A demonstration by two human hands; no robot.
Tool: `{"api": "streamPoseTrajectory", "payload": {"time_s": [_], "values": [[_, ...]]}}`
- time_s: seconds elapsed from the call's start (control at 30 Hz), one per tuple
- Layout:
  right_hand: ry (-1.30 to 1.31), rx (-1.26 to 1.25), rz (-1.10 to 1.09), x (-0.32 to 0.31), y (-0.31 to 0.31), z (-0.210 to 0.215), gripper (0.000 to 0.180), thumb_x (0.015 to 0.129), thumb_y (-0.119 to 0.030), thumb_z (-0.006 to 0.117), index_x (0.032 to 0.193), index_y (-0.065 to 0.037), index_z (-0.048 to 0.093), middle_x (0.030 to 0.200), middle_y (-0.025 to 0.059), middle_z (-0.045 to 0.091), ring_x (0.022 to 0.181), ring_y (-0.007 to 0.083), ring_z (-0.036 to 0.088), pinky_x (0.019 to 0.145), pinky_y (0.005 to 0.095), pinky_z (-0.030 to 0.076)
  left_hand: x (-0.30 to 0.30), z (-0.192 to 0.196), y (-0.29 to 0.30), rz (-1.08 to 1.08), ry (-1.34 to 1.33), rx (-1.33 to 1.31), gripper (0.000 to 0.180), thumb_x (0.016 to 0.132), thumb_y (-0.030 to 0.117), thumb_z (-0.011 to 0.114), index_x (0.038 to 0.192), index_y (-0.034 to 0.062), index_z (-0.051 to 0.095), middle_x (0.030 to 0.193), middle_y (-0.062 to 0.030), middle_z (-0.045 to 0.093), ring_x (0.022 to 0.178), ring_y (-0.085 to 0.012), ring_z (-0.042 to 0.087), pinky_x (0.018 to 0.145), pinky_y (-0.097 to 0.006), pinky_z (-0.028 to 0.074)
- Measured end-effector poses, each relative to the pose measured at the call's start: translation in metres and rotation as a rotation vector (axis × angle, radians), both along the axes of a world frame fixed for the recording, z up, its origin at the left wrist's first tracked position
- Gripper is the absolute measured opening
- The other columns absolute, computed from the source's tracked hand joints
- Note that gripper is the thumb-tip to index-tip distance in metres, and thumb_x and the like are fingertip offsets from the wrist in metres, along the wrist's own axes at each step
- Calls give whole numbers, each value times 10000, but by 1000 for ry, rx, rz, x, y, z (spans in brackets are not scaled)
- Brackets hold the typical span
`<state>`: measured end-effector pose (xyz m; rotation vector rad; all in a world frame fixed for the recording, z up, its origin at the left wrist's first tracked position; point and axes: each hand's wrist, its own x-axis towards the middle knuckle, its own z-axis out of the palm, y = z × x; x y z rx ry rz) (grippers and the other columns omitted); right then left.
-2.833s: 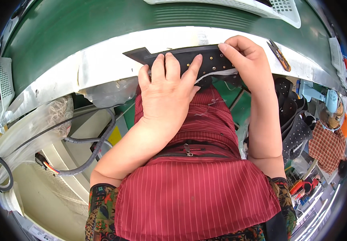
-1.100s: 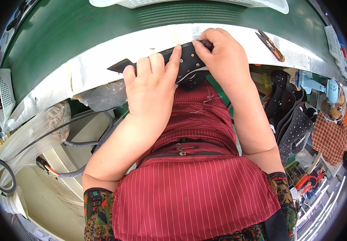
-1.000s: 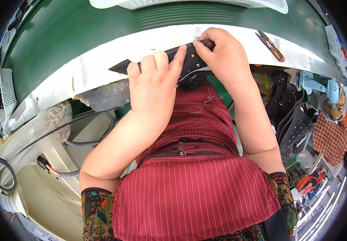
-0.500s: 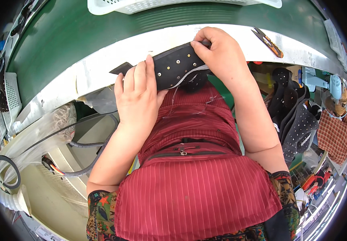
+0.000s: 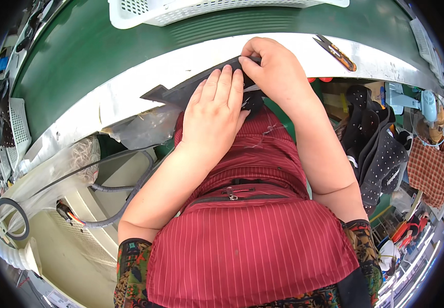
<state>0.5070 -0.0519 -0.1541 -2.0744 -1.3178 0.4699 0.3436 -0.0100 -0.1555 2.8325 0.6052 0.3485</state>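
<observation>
Head camera, looking straight down: the left hand (image 5: 213,115) lies flat, fingers pressed together and stretched forward, palm down on a dark grey piece of material (image 5: 181,93) that rests on the silver edge of the workbench (image 5: 129,90). Just to the right of that flat palm, the right hand (image 5: 273,72) is curled over the far end of the same piece, thumb and fingertips pinching its upper edge, knuckles touching the left hand's fingertips. The piece itself sticks out to the left of both hands as a pointed dark corner, lying on the silver strip; its other end is hidden beneath the hands, so how far it runs I cannot tell. Beyond the grip, past the silver edge, stretches the green belt (image 5: 78,46), and on it, up and left of the hands, stands a white perforated basket (image 5: 181,9). Up and right of the right hand, a small cutter (image 5: 335,51) with an orange and dark handle lies on the silver strip, apart from the fingers. Below the grip, close to the body, there is a red striped apron (image 5: 253,246). Down and left of the left forearm, grey hoses (image 5: 124,205) loop under the bench, and off to the right of the right arm hang dark dotted fabric pieces (image 5: 381,159).
</observation>
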Motion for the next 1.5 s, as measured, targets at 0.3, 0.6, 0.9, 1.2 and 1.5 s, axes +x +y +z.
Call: {"api": "streamPoseTrajectory", "payload": {"time_s": [0.3,0.6,0.9,1.2,1.5], "values": [[434,-71,-59,11,-14,23,193,838,-138,600,947,19,627,779,87,648,695,152,591,650,280,469,11,15,6,-16,124,23,634,675,287,758,1203,34,515,1278,-80,515,1079,-231,520,879,-352,438],[186,-28,-113,18,-12,11,139,851,-89,611,929,26,622,766,55,634,689,101,579,632,238,467,14,9,7,-7,90,51,528,692,290,743,1126,51,560,1248,-73,541,1028,-223,527,840,-359,431],[-75,-49,-136,15,-3,8,130,809,-143,583,804,-21,626,819,126,639,791,310,608,716,397,483,14,9,9,-16,65,75,516,676,296,747,1098,57,569,1221,-68,553,993,-218,528,803,-354,430],[-51,-100,-101,18,-1,8,149,811,-158,583,811,-13,618,828,144,637,774,326,606,690,416,485,31,16,14,45,148,-5,611,680,376,744,1202,101,584,1129,-39,541,958,-221,521,780,-358,415],[-32,-101,-134,20,-2,4,166,821,-187,579,833,-30,632,840,136,647,771,328,622,678,413,497,39,1,36,19,-189,-69,404,739,266,718,1084,70,644,1010,-86,598,941,-269,560,812,-381,425]]}}
